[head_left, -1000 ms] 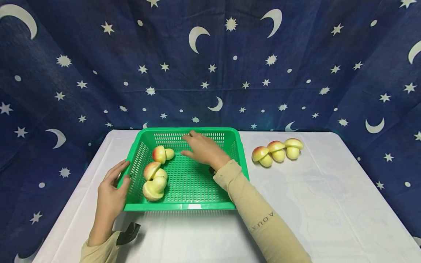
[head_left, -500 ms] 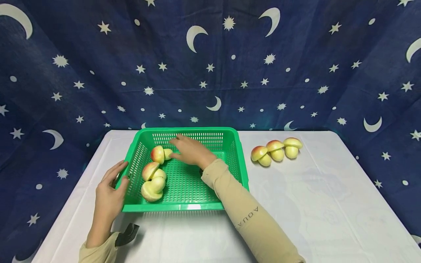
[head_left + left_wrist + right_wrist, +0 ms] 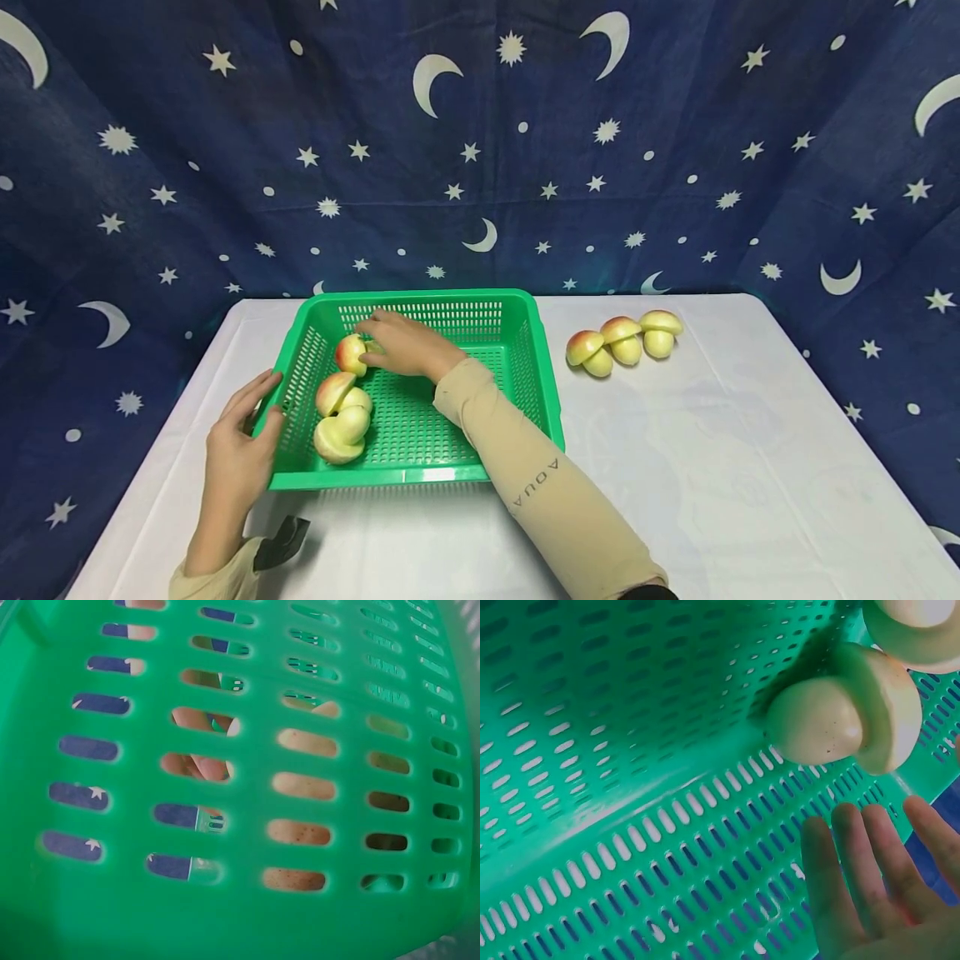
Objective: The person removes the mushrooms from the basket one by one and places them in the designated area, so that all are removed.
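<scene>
In the head view a green basket holds three mushroom-shaped pieces with yellow stems. My right hand reaches over the back piece and partly covers its stem; whether it touches is unclear. In the right wrist view this hand has its fingers extended, below a pale piece. The middle piece and front piece lie against each other. My left hand is at the basket's left rim, fingers fairly straight. The left wrist view shows the slotted basket wall, without that hand's own fingers distinguishable.
Three more mushroom-shaped pieces lie in a slanted row on the white table, right of the basket: one at the left, one in the middle, one at the right. A dark blue cloth with moons and stars hangs behind.
My right hand has moved left inside the basket, to the back piece. The left hand stays at the rim. The whole head view has shifted slightly.
</scene>
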Demonstrator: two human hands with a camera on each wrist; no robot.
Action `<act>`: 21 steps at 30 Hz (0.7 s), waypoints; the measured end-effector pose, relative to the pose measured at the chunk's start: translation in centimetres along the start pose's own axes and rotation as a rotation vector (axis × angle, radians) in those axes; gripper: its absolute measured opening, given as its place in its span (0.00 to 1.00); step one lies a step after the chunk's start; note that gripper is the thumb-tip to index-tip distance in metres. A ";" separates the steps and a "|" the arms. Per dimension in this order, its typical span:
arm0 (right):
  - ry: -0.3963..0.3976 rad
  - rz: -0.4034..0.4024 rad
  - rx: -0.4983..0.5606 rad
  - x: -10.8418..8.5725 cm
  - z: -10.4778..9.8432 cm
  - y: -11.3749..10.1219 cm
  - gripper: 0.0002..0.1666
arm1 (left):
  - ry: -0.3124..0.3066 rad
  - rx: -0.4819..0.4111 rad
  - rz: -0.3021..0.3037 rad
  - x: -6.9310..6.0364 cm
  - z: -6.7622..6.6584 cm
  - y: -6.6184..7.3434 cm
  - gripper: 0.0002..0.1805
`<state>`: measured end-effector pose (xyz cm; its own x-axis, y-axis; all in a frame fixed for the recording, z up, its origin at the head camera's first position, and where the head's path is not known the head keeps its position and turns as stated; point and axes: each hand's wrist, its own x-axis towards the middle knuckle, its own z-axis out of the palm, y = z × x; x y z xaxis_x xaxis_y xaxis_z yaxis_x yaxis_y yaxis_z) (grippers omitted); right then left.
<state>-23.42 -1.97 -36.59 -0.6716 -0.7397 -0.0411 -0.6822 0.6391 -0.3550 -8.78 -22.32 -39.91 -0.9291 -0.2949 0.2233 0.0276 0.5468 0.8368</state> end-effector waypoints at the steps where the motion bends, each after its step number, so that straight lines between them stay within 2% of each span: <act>1: -0.003 -0.001 -0.002 0.1 0.0 0.0 0.30 | -0.001 0.002 -0.003 0.0 0.0 0.0 0.24; 14: -0.011 -0.082 -0.018 1.8 0.8 -0.2 0.28 | -0.007 0.000 -0.014 0.0 0.0 0.0 0.24; 21: -0.028 -0.107 -0.031 2.0 1.2 -0.1 0.25 | 0.003 -0.010 0.004 0.1 0.1 -0.1 0.24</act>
<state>-24.39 -3.78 -37.80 -0.5863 -0.8095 -0.0306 -0.7586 0.5619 -0.3299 -8.87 -22.33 -40.04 -0.9280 -0.2944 0.2283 0.0353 0.5405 0.8406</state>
